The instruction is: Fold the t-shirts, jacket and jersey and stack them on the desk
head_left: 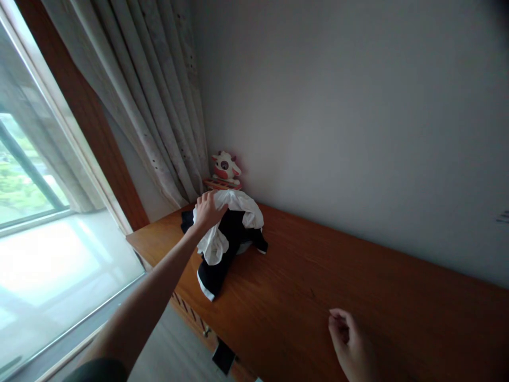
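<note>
A bunched heap of clothes lies toward the far left end of the wooden top. In it are a white garment and a black garment with white edging; their exact kinds do not show. My left hand reaches over the heap with its fingers curled down onto the white cloth, fingertips partly hidden. Low on the right, my right hand is above the wooden surface, apart from the clothes. Its fingers curl in toward the thumb, and nothing shows in them.
A cow-shaped figure stands on a reddish-brown base behind the clothes. The long wooden top runs along a grey wall. To the left hang a pale curtain and a bright window. A small dark object shows below the front edge.
</note>
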A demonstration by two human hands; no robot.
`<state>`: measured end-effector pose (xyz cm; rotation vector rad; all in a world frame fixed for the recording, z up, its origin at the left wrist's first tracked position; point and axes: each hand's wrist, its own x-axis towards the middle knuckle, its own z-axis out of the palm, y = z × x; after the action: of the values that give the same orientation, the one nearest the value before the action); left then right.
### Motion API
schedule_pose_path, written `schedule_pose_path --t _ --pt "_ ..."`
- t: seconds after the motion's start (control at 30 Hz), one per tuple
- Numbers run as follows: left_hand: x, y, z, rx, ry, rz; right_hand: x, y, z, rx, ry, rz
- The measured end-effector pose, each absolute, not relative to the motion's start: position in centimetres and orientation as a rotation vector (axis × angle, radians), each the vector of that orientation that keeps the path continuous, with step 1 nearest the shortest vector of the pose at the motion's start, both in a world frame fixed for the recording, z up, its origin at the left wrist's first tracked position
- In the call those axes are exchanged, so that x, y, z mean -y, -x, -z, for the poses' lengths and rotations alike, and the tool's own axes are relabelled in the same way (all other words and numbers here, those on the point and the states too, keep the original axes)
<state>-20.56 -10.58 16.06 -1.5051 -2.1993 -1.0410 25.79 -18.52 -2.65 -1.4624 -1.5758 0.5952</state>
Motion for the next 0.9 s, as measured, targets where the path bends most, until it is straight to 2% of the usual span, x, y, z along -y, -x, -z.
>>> schedule_pose_path --t 0.13,0.23,0.3,0.37,0.5,0.6,0.73,0.83,0.9 --pt "9.5 22.6 -17.0 2.460 1.494 0.758 18.7 -25.9 2.1 1.570 1.474 -0.615" --pt "9.3 22.9 -17.2 2.492 1.507 0.820 18.9 -25.9 1.6 1.543 1.482 -0.621" --pt "9.1 22.7 -17.5 2.470 1.472 1.040 19.0 -25.7 1.3 1.530 1.488 -0.618" --pt "8.5 22.0 -18.1 2.363 1.454 1.424 19.1 -25.6 1.1 1.531 1.492 -0.605" --pt "6.6 18.2 -20.2 1.888 1.574 2.215 19.1 -25.6 1.0 1.530 1.478 -0.590" --pt "5.6 12.4 -21.5 1.563 1.872 2.347 19.0 -25.5 1.1 1.487 1.463 -0.620" --pt "7.1 2.7 -19.8 1.281 2.486 2.094 18.9 -25.3 1.4 1.305 1.416 -0.699" --pt "9.4 -2.9 -15.8 0.993 3.124 1.498 18.9 -25.3 1.6 1.190 1.348 -0.748" --pt "10.3 -5.1 -12.6 0.863 3.322 1.143 18.9 -25.2 1.6 1.172 1.293 -0.777"
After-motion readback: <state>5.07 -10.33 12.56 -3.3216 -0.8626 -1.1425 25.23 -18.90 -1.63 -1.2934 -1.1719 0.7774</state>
